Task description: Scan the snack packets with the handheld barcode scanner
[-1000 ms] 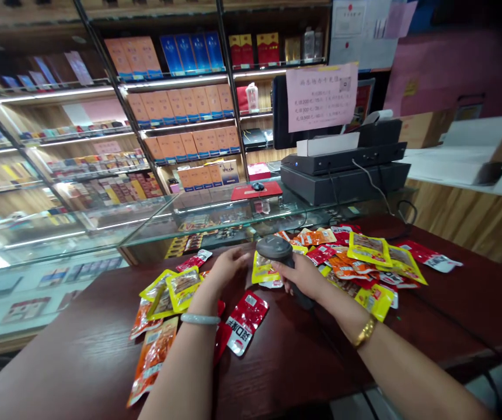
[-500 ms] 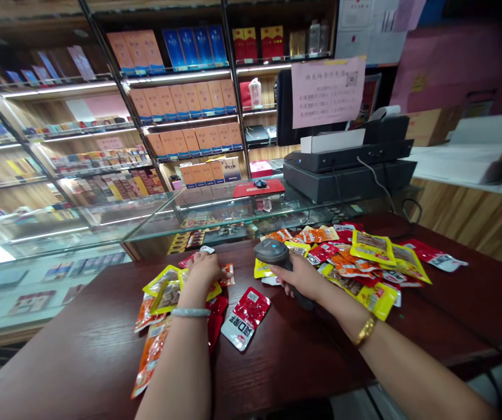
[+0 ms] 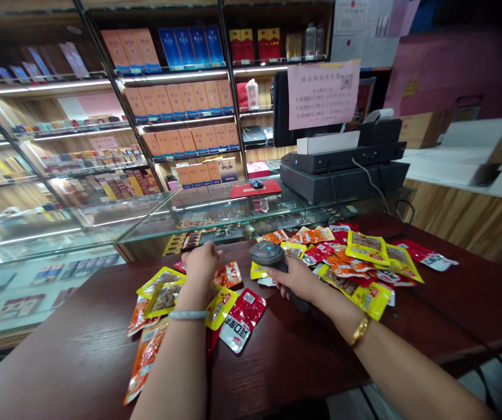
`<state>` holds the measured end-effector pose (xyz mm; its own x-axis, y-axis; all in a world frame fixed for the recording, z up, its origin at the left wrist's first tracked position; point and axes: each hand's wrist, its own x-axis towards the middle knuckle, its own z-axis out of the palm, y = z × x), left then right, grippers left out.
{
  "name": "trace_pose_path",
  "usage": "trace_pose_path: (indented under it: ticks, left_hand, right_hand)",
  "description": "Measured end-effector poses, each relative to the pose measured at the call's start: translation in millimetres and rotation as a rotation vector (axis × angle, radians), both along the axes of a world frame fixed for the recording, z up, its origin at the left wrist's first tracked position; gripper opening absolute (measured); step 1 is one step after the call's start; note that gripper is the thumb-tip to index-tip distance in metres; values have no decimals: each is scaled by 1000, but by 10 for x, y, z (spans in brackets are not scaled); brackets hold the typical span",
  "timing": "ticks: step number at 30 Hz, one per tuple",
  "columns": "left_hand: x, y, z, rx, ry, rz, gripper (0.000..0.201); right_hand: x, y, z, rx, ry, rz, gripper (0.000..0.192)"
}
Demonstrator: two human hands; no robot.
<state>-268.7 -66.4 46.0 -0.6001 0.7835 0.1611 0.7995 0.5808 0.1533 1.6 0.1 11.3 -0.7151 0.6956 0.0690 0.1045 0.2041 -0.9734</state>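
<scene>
Right hand [image 3: 295, 279] on scanner [image 3: 267, 254], left hand [image 3: 201, 261] at left packet pile [image 3: 164, 298]

Right hand wrapped around the handle of the dark handheld scanner, fingers closed on it; scanner head tilted, small blue light on top, held just in front of the right packet pile [image 3: 367, 249]; left hand at the far side of the left packet pile, back of the hand up, fingers bent and mostly hidden; cannot tell how wide they are or whether they hold a packet; orange packet [image 3: 230, 275] just right of the left hand; yellow packet [image 3: 222, 307] right of the left wrist, partly over the red-and-white packet [image 3: 243, 321], which lies flat between the two arms; both piles mix yellow, orange and red packets, on the dark wooden table [image 3: 277, 367]; pale bangle [image 3: 188, 314] on left wrist, gold bracelet [image 3: 359, 331] on right; behind the table, glass counter [image 3: 207, 204] with red mat [image 3: 242, 190] and mouse [image 3: 257, 184]; black register [image 3: 342, 181] at its right, pink notice [image 3: 321, 99] above; shelves of boxes [image 3: 176, 104] at the back.
</scene>
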Motion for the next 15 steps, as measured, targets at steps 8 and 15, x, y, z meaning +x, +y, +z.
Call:
trace_pose_path:
  ticks: [8, 15]
  left_hand:
    - [35, -71, 12, -164, -145, -125, 53]
    - [44, -23, -114, -131, -245, -126, 48]
  right_hand:
    - [15, -11, 23, 2, -1, 1, 38]
    - [21, -16, 24, -1, -7, -2, 39]
